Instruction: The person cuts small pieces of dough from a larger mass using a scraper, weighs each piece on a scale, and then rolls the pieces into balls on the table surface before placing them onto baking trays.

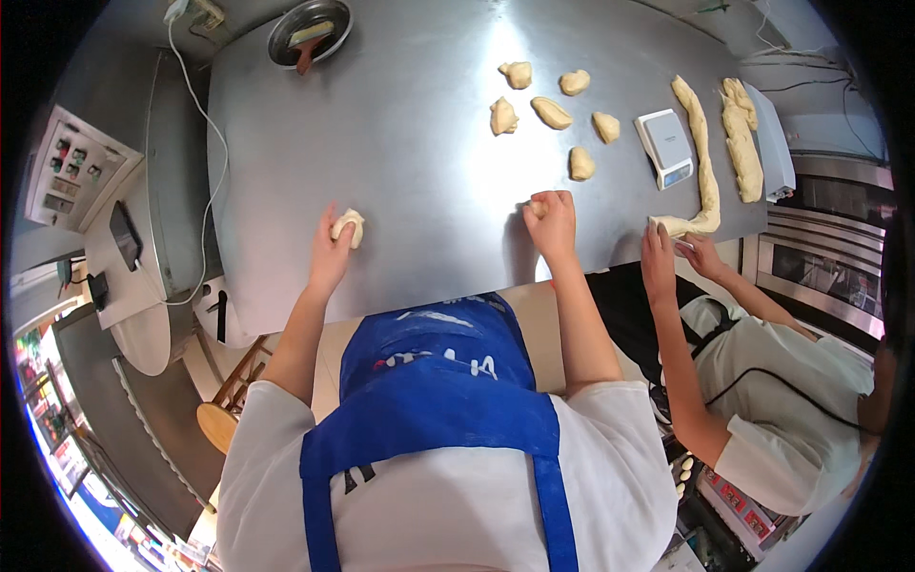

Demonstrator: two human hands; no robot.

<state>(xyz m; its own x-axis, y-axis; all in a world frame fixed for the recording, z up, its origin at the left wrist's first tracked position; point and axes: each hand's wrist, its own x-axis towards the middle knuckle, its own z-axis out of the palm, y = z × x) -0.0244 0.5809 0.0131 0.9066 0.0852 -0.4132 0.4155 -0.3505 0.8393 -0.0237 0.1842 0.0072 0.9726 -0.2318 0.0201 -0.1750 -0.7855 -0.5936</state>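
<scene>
My left hand (pixel 331 254) is closed round a pale piece of dough (pixel 350 228), which bulges out between thumb and fingers just above the steel table (pixel 400 181). Farther right, my right hand (pixel 555 227) is curled into a fist on the tabletop. A small bit of pale dough (pixel 537 208) peeks out at its thumb side; the rest is hidden by the fingers. Beyond that hand lie several loose dough pieces, among them a rounded one (pixel 581 163) nearest to it and an oblong one (pixel 551 112).
At the right are a white kitchen scale (pixel 664 148), a long dough rope (pixel 703 162) and a thicker dough strip (pixel 742 143). A co-worker's hands (pixel 660 257) touch the rope's near end. A dark bowl with a brush (pixel 310 33) stands far left; a white cable (pixel 195 95) hangs nearby.
</scene>
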